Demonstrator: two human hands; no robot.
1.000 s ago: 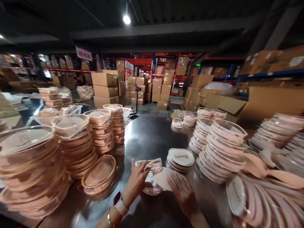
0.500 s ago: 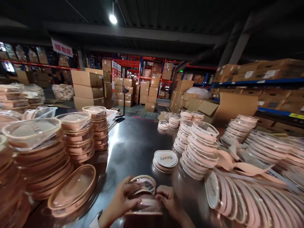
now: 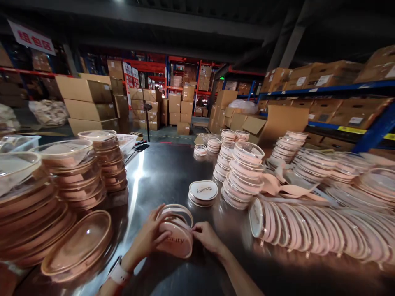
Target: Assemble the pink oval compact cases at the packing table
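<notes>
Since half a second ago the oval pink box point(image 3: 175, 230) has turned in the hands: then its clear window faced the camera, now the printed pink face shows at the front, with lettering across it, and a clear-rimmed oval part stands tilted just behind it (whether the two are already seated together cannot be told). I judge that the piece is being fitted or closed up rather than put down. The left hand point(image 3: 147, 236) curls around the box's left edge, fingers spread over its rim and gripping it; the right hand point(image 3: 207, 237) closes on the right edge, thumb and fingertips pinching the rim. So the box sits directly between the two hands, touching both, low over the dark shiny table point(image 3: 173, 172). Taking the box as the landmark: a small stack of printed oval lids point(image 3: 203, 192) lies just beyond it to the right, a long row of lids on edge point(image 3: 308, 232) runs further right, and an open pink oval tray point(image 3: 77, 242) rests to its left.
</notes>
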